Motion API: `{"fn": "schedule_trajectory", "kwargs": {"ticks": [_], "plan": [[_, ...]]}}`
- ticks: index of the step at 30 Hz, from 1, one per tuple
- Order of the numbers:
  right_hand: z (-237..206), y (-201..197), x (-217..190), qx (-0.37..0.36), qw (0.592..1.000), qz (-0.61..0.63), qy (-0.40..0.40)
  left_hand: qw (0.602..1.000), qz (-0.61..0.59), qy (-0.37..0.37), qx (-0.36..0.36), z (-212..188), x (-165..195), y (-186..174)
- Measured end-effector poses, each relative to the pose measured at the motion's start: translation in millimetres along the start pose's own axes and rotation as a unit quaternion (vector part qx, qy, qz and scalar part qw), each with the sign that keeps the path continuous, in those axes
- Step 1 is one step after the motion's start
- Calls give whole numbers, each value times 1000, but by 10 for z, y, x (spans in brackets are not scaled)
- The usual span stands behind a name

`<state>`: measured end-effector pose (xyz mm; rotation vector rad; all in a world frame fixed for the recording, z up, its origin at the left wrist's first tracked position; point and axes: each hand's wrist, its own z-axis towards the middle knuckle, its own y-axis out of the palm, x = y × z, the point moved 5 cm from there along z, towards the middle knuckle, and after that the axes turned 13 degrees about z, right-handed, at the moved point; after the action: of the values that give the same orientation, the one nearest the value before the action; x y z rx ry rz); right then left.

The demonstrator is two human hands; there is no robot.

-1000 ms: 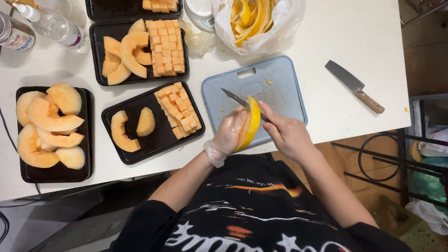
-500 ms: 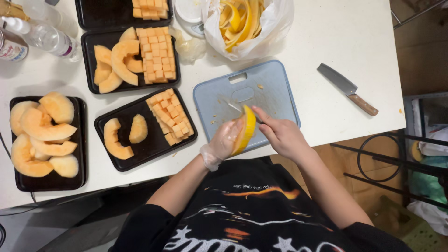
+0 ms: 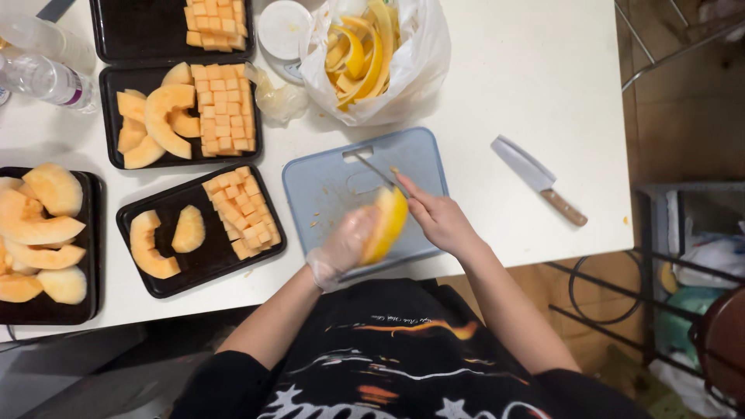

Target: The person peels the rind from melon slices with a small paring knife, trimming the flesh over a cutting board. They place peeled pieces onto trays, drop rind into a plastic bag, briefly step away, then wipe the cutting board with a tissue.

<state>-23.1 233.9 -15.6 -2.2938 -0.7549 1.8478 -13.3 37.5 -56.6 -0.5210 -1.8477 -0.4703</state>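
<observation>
Fingers around melon slice

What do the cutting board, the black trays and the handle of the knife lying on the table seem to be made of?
Cutting board: probably plastic, matte grey-blue, with a moulded grip slot and rounded corners.
Black trays: likely thin plastic, slightly glossy, with raised rims.
Knife handle: looks like wood, brown; its blade appears to be pale metal.

Four black trays, two knives
</observation>
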Motion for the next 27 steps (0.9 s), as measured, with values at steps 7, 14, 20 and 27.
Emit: {"fn": "schedule_trajectory", "kwargs": {"ticks": [7,14,20,27], "plan": [[-360,-380,799,5,968,171,182,958,-214,-30,187,785,-72,-673],[-373,-845,1054,-12,969,173,177,940,93,9,328,2016,1045,-1260],[-452,-1155,1155,23,969,229,86,908,197,-5,370,2339,1359,-1189],[-597,-1114,1359,-7,967,229,110,936,53,-58,343,1523,538,-1059]]}}
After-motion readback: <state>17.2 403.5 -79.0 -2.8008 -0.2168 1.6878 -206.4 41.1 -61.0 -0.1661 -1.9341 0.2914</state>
